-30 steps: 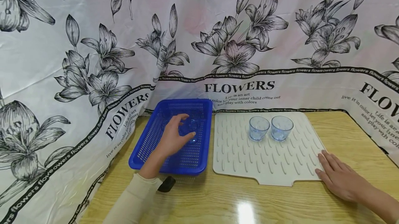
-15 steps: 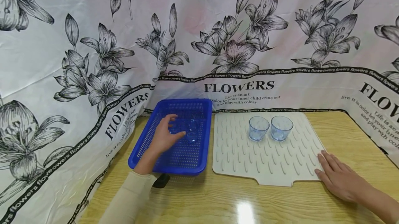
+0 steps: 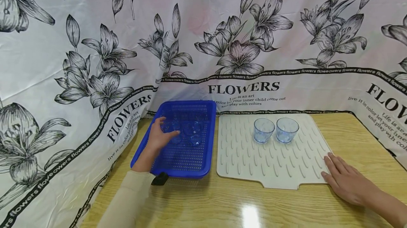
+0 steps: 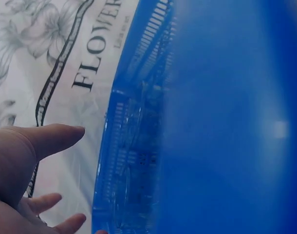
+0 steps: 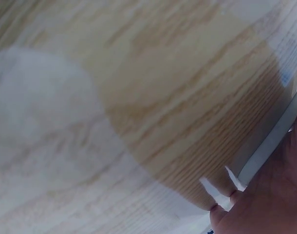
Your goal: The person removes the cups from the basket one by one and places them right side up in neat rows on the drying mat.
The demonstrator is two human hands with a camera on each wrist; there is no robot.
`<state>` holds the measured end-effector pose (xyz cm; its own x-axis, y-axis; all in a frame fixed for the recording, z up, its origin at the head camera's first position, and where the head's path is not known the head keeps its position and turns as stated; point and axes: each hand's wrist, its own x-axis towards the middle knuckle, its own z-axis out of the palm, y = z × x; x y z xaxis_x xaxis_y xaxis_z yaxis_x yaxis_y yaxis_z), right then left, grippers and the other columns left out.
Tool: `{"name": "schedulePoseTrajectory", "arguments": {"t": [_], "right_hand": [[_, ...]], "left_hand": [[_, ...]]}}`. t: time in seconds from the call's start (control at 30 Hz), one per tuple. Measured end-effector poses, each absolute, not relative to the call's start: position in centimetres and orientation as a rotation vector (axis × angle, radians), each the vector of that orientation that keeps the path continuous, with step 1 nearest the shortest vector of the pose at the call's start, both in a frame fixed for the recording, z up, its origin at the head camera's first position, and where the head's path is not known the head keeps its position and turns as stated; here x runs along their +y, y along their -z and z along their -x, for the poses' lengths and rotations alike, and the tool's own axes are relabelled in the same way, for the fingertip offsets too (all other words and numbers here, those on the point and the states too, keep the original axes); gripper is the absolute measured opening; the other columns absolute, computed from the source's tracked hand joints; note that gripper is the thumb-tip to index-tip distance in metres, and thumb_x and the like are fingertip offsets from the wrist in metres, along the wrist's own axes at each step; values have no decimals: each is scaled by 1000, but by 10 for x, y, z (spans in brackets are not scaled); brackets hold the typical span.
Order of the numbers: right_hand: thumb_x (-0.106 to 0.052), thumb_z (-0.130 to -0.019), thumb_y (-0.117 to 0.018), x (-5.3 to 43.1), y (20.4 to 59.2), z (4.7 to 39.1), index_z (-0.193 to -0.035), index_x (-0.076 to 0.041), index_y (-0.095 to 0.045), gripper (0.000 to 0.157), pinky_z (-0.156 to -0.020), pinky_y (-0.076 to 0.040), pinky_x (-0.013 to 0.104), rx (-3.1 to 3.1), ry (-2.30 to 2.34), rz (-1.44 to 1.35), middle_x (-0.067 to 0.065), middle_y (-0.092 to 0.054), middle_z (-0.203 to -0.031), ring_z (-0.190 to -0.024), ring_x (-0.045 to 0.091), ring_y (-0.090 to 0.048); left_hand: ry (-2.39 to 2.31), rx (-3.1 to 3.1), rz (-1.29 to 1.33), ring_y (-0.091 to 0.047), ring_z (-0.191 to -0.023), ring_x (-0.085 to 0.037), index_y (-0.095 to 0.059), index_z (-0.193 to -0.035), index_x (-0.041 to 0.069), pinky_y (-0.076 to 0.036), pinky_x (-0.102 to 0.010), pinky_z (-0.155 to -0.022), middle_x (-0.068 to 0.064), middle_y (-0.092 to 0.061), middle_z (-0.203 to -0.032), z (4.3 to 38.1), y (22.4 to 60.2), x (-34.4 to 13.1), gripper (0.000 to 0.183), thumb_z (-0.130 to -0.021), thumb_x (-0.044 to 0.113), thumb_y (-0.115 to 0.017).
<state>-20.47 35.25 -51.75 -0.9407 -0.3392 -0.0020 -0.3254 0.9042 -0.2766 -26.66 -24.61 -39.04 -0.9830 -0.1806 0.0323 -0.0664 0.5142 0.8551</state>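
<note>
Head view: transparent glasses (image 3: 194,139) in perforated blue basket (image 3: 208,150).

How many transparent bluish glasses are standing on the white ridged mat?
2: the left glass near the middle of the mat, the right glass close beside it; none hidden.

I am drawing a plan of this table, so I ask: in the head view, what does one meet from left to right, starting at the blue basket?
Blue basket → left glass on the white mat → right glass → right hand.
</note>
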Motion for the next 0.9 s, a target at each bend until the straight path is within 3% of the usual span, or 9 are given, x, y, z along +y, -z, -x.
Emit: {"name": "schedulePoseTrajectory", "arguments": {"t": [0.33, 0.57, 0.83, 0.9], "right_hand": [[-33, -113, -32, 353, 516, 207, -153, 20, -18, 68, -115, -5, 73, 3000, 423, 511, 43, -14, -158, -148, 58, -2], [-33, -113, -32, 353, 516, 207, -154, 19, -16, 68, -110, -14, 76, 2994, 433, 509, 43, -11, -159, -148, 59, 0], [-34, -113, -31, 352, 514, 207, -154, 19, -15, 68, -113, -8, 75, 2982, 452, 498, 42, -9, -160, -149, 58, 1], [-33, -113, -31, 352, 514, 206, -154, 19, -15, 68, -117, 1, 71, 2981, 457, 500, 42, -9, -160, -149, 58, 1]], "left_hand": [[1601, -2666, -327, -24, -150, -46, -19, -162, 7, -30, -59, -118, -25, -19, -165, 282, 377, -254, 90, -93, 22, -76], [1638, -2709, -351, -26, -149, -46, -18, -161, 2, -29, -58, -119, -24, -20, -165, 299, 382, -259, 92, -92, 20, -76], [1667, -2779, -393, -35, -144, -48, -25, -159, -1, -33, -58, -117, -26, -30, -160, 309, 393, -269, 90, -89, 16, -79], [1711, -2792, -412, -35, -143, -49, -25, -159, 0, -33, -59, -117, -25, -29, -162, 310, 395, -271, 90, -89, 15, -79]]}}
